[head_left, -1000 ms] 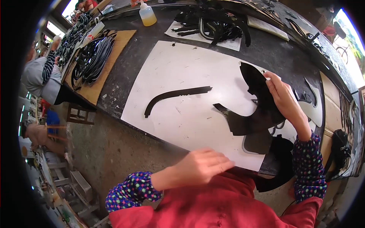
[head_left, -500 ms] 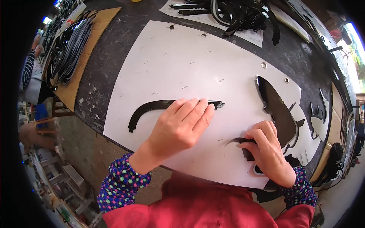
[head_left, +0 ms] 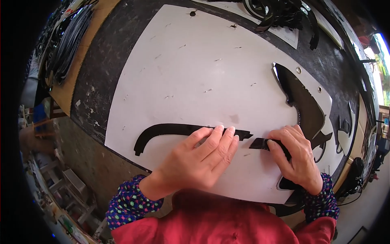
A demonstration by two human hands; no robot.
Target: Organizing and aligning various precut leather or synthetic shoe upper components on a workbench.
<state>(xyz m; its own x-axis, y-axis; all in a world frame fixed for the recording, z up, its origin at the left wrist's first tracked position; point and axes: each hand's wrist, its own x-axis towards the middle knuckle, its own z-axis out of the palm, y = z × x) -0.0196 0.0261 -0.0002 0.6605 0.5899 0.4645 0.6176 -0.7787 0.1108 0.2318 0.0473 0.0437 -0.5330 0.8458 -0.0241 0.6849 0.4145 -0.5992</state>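
A long black curved strip [head_left: 162,129] lies on a white sheet [head_left: 191,65], its left end bending down toward me. My left hand [head_left: 195,158] rests flat over the strip's right part, fingers outstretched and pressing on it. Just to the right, my right hand [head_left: 294,156] pinches another black strip [head_left: 257,143] between thumb and fingers. That strip's slanted end sits close to the first strip's tip, with a small gap between them. The rest of the second strip is hidden under my hand.
A large black shaped piece [head_left: 308,110] lies beyond my right hand. Dark table surface [head_left: 95,73] borders the sheet. Bundled black strips [head_left: 73,44] rest on cardboard at far left, and more black strips [head_left: 270,14] lie at the back. White pieces [head_left: 345,132] are at right.
My left hand and the curved strip have come nearer to me and slightly right. My right hand has turned its strip so the end points at the curved strip's tip.
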